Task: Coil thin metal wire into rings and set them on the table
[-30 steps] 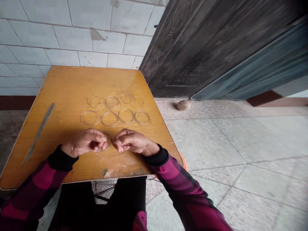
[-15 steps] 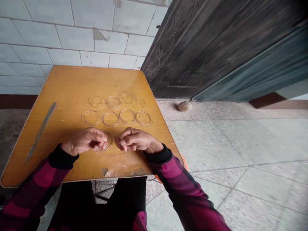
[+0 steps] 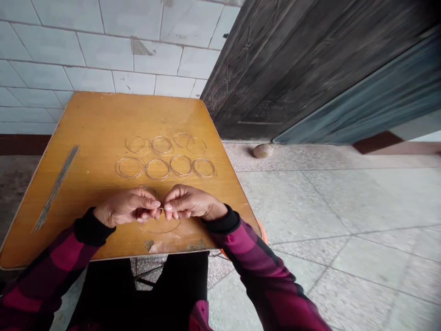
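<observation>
My left hand (image 3: 129,207) and my right hand (image 3: 188,203) meet fingertip to fingertip over the near part of the wooden table (image 3: 99,119). Both are closed in a pinch on a thin wire loop (image 3: 159,226), which curves down below the fingers onto the table. Just beyond my hands lie two rows of several finished wire rings (image 3: 165,158), flat on the wood. Dark cuffs and magenta sleeves cover both wrists.
A long thin metal strip (image 3: 55,188) lies along the table's left side. A white tiled wall stands behind the table, a dark wooden door (image 3: 292,69) to the right. A small stone (image 3: 262,150) rests on the paved floor by the door.
My hands have drawn together until the fingertips touch. The wire loop now hangs lower, below the fingers. The rings on the table have not moved.
</observation>
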